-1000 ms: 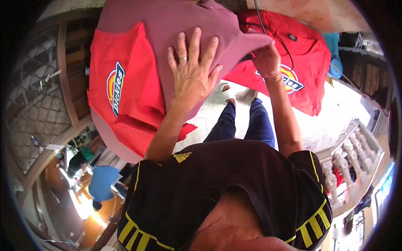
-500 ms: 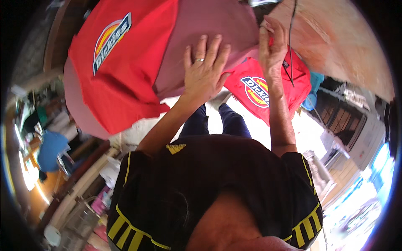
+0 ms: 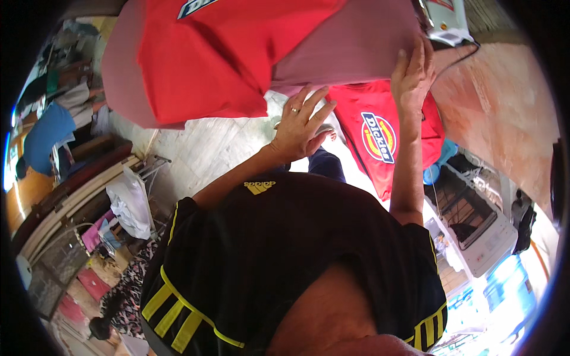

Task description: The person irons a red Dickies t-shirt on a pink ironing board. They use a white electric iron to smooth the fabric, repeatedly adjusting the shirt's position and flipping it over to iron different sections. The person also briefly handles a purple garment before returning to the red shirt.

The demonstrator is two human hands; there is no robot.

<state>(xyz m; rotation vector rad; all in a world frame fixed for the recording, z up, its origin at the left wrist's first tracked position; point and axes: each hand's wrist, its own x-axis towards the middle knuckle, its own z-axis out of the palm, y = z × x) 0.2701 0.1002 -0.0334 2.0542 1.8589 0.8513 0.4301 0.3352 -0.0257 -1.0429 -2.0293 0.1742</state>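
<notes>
A padded board under a mauve cover (image 3: 350, 50) stretches across the top of the view, with a red printed cloth (image 3: 208, 65), perhaps a shirt, draped over its left part. At the board's near edge, my left hand (image 3: 300, 124) has its fingers spread and holds nothing; whether the fingertips touch the cover I cannot tell. My right hand (image 3: 412, 77) reaches up to the board's right end, thumb apart from the fingers, which rest against the mauve edge. Below that end, a second red cloth with a printed emblem (image 3: 380, 136) hangs between my arms.
A white appliance (image 3: 445, 21), possibly an iron, stands beyond the board's right end, with a dark cord (image 3: 460, 59) running from it. A pinkish wooden surface (image 3: 493, 101) lies to the right. Further off are a white machine (image 3: 487, 249) and a white plastic bag (image 3: 129, 202).
My left hand has come off the mauve cover to its near edge. My right hand, fingers bent before, now lies along the board's right end. The whole view has shifted and turned.
</notes>
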